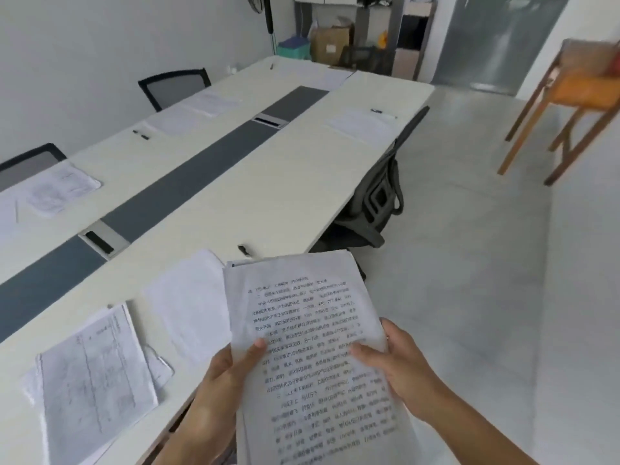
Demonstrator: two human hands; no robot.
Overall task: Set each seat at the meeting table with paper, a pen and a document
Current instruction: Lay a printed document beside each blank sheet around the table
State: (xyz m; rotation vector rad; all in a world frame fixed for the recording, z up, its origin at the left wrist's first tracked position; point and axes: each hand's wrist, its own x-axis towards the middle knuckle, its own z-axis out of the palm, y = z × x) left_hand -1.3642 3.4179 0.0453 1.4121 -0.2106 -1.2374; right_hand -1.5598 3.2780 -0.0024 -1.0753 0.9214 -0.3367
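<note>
I hold a stack of printed documents over the near right corner of the white meeting table. My left hand grips its left edge, thumb on top. My right hand grips its right edge. On the table near me lie a form-like document, blank paper and a black pen. Further seats show paper with a pen, paper with a pen, and sheets at the far left.
A black office chair is tucked under the table's right side; two more chairs stand along the left wall. A wooden stool-like frame stands at the right. Boxes and shelving sit beyond the table's far end. Open floor lies to the right.
</note>
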